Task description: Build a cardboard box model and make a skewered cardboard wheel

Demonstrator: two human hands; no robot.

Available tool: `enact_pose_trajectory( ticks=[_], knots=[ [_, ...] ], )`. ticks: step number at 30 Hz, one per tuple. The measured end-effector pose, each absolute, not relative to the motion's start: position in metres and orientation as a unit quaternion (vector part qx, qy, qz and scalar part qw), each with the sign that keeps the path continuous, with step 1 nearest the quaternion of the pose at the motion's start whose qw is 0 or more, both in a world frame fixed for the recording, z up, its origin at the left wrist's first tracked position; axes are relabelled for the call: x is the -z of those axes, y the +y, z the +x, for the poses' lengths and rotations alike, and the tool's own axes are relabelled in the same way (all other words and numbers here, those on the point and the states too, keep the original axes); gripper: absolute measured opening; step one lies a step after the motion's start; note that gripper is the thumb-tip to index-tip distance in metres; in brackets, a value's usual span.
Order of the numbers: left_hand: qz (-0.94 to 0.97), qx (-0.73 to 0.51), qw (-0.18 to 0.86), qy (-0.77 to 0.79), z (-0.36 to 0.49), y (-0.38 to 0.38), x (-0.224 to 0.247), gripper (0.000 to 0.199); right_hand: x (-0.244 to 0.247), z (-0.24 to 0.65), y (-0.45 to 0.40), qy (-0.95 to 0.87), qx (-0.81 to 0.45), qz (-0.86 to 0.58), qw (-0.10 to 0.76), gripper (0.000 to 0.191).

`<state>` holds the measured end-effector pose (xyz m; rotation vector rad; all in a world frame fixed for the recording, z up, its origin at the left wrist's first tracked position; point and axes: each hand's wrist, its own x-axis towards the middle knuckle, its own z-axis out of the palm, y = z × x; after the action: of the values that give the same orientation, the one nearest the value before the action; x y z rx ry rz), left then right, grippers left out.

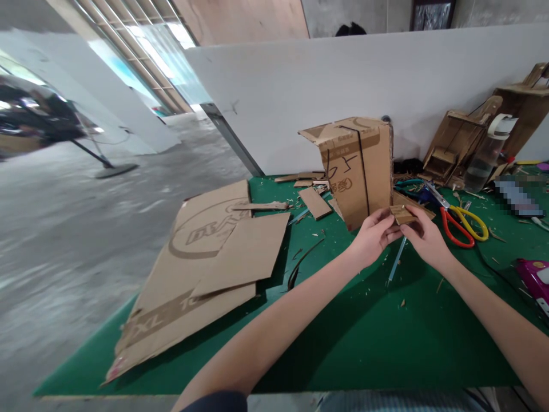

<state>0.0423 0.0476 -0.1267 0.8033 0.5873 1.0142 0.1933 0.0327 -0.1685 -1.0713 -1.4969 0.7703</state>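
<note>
Both my hands hold one small piece of cardboard [403,215] above the green table. My left hand [374,234] pinches its left side, with the thumb toward me. At its right edge, my right hand [424,232] grips with thumb and fingers. Just behind stands a folded cardboard box shape [360,166] with a black cord around it and dark marker writing. A translucent glue stick [397,258] lies below my hands. Right of them are scissors [461,223] with red and yellow handles.
Flat cardboard sheets [214,246] cover the table's left part, with scraps [315,203] behind. Toward the right are a water bottle [489,154], a phone [518,194], a purple device [534,280] and cardboard constructions [454,137]. A white partition [274,97] borders the green table [343,355].
</note>
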Motion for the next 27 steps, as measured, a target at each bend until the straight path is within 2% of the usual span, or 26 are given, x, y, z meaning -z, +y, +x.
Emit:
enact_pose_trajectory(
  ticks=[9,18,24,27],
  knots=[
    [0.338,-0.433,0.783,0.292,0.035,0.063,0.151,0.016,0.186,0.195,0.044,-0.62,-0.317,-0.493,0.521,0.052],
    [0.28,-0.488,0.782,0.267,0.04,0.055,0.167,0.015,0.185,0.187,0.042,-0.601,-0.341,-0.483,0.538,0.052],
    [0.284,-0.492,0.765,0.305,0.042,0.053,0.169,0.017,0.183,0.184,0.037,-0.633,-0.333,-0.482,0.506,0.031],
    [0.292,-0.493,0.737,0.359,0.044,0.054,0.17,0.016,0.184,0.184,0.036,-0.659,-0.328,-0.486,0.472,0.029]
  ],
)
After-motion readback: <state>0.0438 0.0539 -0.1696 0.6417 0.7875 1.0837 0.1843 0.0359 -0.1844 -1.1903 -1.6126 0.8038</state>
